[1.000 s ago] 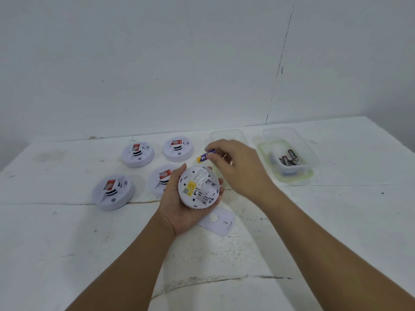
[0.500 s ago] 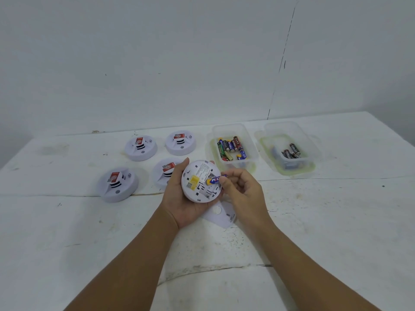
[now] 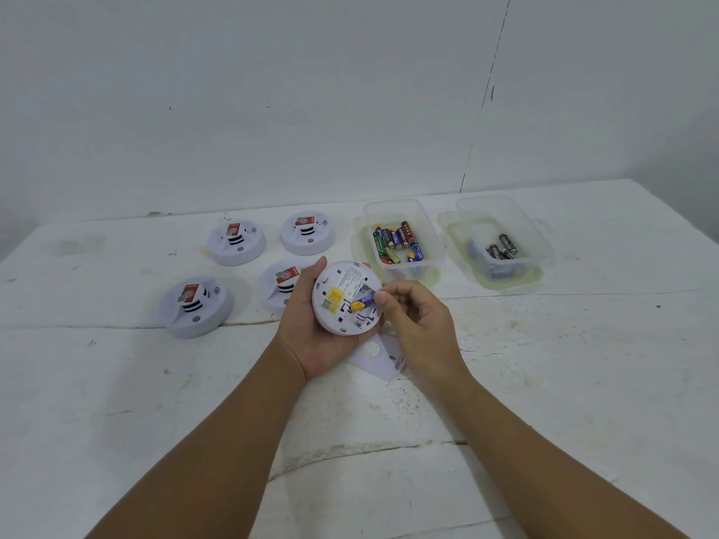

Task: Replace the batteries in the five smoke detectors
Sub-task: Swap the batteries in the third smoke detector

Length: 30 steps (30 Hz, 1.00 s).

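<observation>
Four smoke detectors sit face up on a white, scuffed, cracked worktop (image 3: pixel 544 383) backed by a plain pale wall (image 3: pixel 272 91) with a thin dark crack: far-left detector (image 3: pixel 236 243), far-right detector (image 3: pixel 307 233), near-left detector (image 3: pixel 196 307), and a near-right detector (image 3: pixel 278 285) partly hidden behind the left hand. To the right stand two clear plastic tubs: the nearer tub (image 3: pixel 400 237) holds a jumble of mixed batteries, the farther tub (image 3: pixel 502 243) a few dark ones, with contents beneath them too blurred to name. A white cover plate (image 3: pixel 375 355) lies on the worktop under the hands, mostly covered by them. The left hand (image 3: pixel 315 340) cups a fifth detector (image 3: pixel 346 297) from below, its back turned up, fingers curled round its rim. The label print on it is too small to read. The right hand (image 3: pixel 416 324) pinches a purple and yellow battery (image 3: pixel 362 302) between thumb and fingertips, its yellow end touching the detector's open compartment; whether it is seated I cannot tell.
</observation>
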Tool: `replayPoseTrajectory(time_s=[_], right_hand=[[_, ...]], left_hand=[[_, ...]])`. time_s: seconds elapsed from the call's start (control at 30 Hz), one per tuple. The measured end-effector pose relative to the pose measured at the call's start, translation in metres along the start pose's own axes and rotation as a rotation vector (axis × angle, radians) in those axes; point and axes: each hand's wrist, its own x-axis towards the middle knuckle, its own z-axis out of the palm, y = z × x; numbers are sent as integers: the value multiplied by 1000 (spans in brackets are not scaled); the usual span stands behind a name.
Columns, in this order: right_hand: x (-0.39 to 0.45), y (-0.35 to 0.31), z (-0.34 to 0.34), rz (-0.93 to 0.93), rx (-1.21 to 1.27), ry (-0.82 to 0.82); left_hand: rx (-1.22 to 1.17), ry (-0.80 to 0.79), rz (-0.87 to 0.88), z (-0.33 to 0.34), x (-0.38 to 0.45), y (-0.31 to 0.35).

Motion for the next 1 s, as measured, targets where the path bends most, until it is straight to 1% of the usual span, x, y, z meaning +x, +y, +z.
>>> replayPoseTrajectory(time_s=[0.3,0.53,0.77,1.0], right_hand=[[-3,2,0,-53,-60,-27],[-3,1,1,-40,-68,22],[-3,0,1,-24,-79,19],[-4,-3,1,-2,-34,12]], left_hand=[[-5,-12,19,0,-1,-1],[3,-11,-5,1,0,-1],[1,-6,-28,1,-1,0],[12,-5,-1,3,-2,-1]])
